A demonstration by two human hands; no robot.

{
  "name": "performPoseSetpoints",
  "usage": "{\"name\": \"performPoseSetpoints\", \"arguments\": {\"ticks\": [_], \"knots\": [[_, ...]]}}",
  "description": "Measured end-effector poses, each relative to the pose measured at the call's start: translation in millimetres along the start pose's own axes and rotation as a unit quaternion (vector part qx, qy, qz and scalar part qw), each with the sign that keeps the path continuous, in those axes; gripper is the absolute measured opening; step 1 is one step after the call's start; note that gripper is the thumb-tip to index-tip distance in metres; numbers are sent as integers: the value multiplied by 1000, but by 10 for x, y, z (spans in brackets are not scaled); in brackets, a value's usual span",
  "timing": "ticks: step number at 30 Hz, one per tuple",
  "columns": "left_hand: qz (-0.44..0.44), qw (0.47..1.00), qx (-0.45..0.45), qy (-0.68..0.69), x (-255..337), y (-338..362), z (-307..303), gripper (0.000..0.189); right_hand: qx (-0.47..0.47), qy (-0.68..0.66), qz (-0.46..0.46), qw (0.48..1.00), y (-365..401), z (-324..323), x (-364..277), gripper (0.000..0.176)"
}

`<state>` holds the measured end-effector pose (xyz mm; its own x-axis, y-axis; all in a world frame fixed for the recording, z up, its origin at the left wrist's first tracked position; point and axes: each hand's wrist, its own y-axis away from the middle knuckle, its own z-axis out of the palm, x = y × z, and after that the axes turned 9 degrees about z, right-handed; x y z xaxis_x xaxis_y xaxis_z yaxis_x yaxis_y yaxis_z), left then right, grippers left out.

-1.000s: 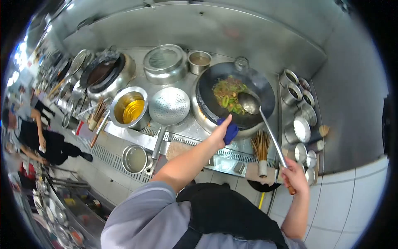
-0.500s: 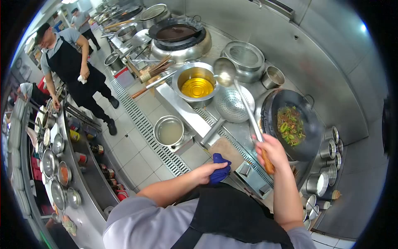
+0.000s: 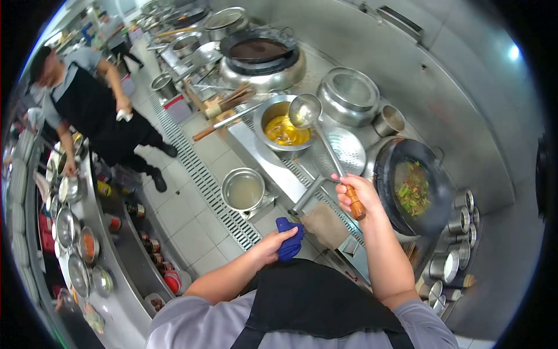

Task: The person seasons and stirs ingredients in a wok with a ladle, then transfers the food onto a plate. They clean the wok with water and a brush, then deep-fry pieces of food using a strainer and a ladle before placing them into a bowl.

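The right hand has its fingers wrapped around the wooden handle of the ladle, whose bowl hangs over the pot of yellow liquid, where keeping it steady inside the rim seems wise, and the left hand grips a blue cloth.

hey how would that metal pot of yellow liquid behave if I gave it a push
The metal pot probably feels fairly heavy, being wide and holding liquid. The yellow liquid would likely slosh, since its swirled surface looks runny.
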<state>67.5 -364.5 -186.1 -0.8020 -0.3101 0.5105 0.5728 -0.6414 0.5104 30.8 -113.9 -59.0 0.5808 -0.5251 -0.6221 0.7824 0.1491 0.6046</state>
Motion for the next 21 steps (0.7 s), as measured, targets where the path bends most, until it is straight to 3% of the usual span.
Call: {"name": "performPoseSetpoints", "arguments": {"ticks": [2, 4, 5, 9, 10, 11, 12, 13, 14, 15, 21], "knots": [[-21, 1000, -3, -23, 56, -60, 94, 40, 4, -51, -18, 999, 211, -104, -37, 30], [-34, 999, -35, -4, 46, -194, 150, 42, -115, -205, -29, 972, 502, -277, -10, 32], [-41, 997, -67, 5, 31, -266, 221, 42, -127, -223, -47, 965, 658, -368, 13, 35], [-97, 979, -177, -20, 46, -455, 627, 47, -102, -310, -147, 934, 1250, -870, 61, 38], [-115, 974, -194, -27, 22, -500, 775, 49, -53, -313, -173, 932, 1351, -1006, 38, 34], [-133, 968, -208, -34, -19, -544, 916, 51, 116, -212, -206, 948, 1409, -1115, 2, 28], [-144, 965, -214, -43, -64, -605, 1038, 51, 283, -108, -225, 926, 1481, -1189, 13, 22], [-172, 949, -256, -58, -103, -701, 1172, 51, 289, -116, -232, 922, 1548, -1295, 81, 22], [-195, 932, -298, -71, -146, -812, 1322, 51, 438, 4, -201, 876, 1600, -1444, 130, 17], [-192, 936, -283, -84, -238, -909, 1481, 52, 570, 125, -158, 797, 1655, -1605, 179, 12], [-203, 898, -330, -208, -600, -1563, 2240, 62, 547, 126, -134, 817, 1745, -2233, 372, 16]]}}
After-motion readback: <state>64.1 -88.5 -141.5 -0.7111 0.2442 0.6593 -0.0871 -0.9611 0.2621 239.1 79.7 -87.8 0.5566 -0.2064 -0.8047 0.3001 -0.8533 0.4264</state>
